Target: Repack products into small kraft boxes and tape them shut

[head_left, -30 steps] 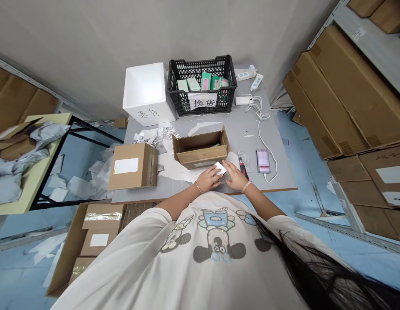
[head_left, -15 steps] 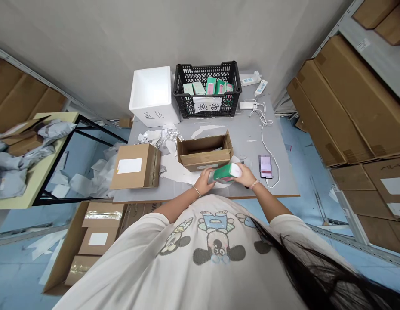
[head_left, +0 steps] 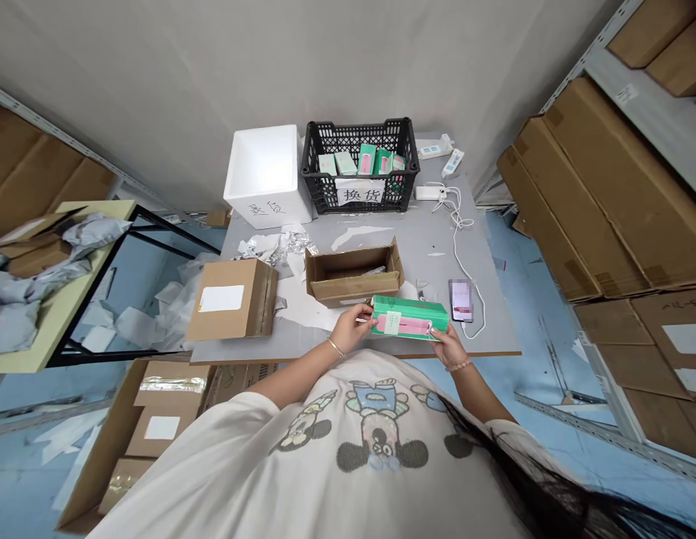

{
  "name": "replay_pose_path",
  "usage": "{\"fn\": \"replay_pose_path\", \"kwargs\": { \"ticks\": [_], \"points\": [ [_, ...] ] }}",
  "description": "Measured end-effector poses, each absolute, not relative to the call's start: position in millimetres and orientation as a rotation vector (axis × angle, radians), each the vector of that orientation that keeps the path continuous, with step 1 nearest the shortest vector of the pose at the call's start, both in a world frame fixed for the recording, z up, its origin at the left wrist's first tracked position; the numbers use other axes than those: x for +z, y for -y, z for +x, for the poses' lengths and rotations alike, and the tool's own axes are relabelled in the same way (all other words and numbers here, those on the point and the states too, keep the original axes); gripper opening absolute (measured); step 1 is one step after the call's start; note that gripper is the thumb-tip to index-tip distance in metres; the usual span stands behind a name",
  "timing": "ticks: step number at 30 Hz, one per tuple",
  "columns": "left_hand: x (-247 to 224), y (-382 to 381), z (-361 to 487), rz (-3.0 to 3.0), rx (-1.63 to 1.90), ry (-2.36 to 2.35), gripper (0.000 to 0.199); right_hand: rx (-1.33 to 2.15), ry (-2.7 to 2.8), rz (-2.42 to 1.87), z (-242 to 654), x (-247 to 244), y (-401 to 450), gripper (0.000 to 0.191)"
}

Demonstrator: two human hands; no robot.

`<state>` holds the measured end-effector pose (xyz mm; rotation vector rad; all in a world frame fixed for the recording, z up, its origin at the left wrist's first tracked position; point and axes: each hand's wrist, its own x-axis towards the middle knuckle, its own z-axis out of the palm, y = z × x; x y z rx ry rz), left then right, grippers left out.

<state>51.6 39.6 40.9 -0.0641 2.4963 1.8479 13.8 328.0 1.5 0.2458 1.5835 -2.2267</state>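
A green box with a pink picture and a pale label lies lengthwise between my hands, its long printed side facing me. My left hand grips its left end with fingers closed. At the right end, my right hand holds the lower corner, thumb on the printed side. Just beyond stands an open brown carton with something small inside that I cannot make out. Farther back, a black crate holds several green and pale boxes.
A white foam box stands left of the crate. Crumpled wrap and a closed carton sit at the left. On the right are a phone, a white cable and power strips.
The green box has turned from end-on to lengthwise, showing its pink printed side. My right hand has moved right and down to its far end. The view has shifted slightly.
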Motion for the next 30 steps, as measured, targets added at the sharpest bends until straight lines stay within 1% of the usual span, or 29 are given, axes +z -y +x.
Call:
{"fn": "replay_pose_path", "kwargs": {
  "ticks": [2, 4, 6, 9, 11, 14, 16, 18, 20, 23, 25, 27, 30],
  "points": [
    [72.6, -38.4, 56.5, 0.026, 1.722, -2.841, 0.029, -2.300, -1.548, 0.213, 13.3, 13.1, -324.1, 0.050],
    [95.8, -40.0, 57.8, -0.076, 1.742, -3.038, 0.030, -2.350, -1.544, 0.175, 7.9, 25.5, -316.3, 0.046],
    [109.5, -42.5, 53.4, -0.119, 1.945, -2.952, 0.032, -2.372, -1.576, 0.115, -3.8, 41.0, -305.4, 0.044],
    [118.5, -45.5, 38.3, -0.074, 2.282, -2.610, 0.039, -2.427, -1.646, 0.035, -30.8, 73.6, -282.8, 0.044],
    [122.1, -47.8, 25.3, -0.112, 2.411, -2.515, 0.042, -2.519, -1.662, 0.002, -49.3, 99.8, -261.7, 0.047],
    [129.3, -54.5, 4.2, -0.257, 2.548, -2.497, 0.051, -2.675, -1.656, -0.069, -67.8, 135.7, -219.2, 0.050],
    [135.4, -60.0, -10.9, -0.316, 2.614, -2.455, 0.059, -2.659, -1.646, -0.135, -73.3, 151.2, -186.5, 0.056],
    [141.6, -62.8, -26.6, -0.344, 2.611, -2.458, 0.059, -2.601, -1.629, -0.154, -78.0, 158.5, -155.7, 0.064],
    [146.8, -59.8, -42.1, -0.367, 2.514, -2.559, 0.056, -2.550, -1.575, -0.172, -87.9, 160.2, -131.2, 0.069],
    [150.8, -43.5, -61.2, -0.300, 2.321, -2.702, 0.054, -2.462, -1.486, -0.190, -122.5, 161.0, -108.3, 0.069],
    [150.5, -27.5, -67.2, -0.221, 2.250, -2.679, 0.057, -2.387, -1.454, -0.174, -161.5, 164.4, -98.8, 0.065],
    [148.9, -9.9, -65.0, -0.217, 2.240, -2.593, 0.059, -2.312, -1.476, -0.164, -212.2, 170.7, -90.5, 0.056],
    [145.9, 19.7, -46.2, -0.386, 2.296, -2.515, 0.059, -2.194, -1.729, -0.197, -300.8, 183.7, -78.0, 0.047]
  ]
}}
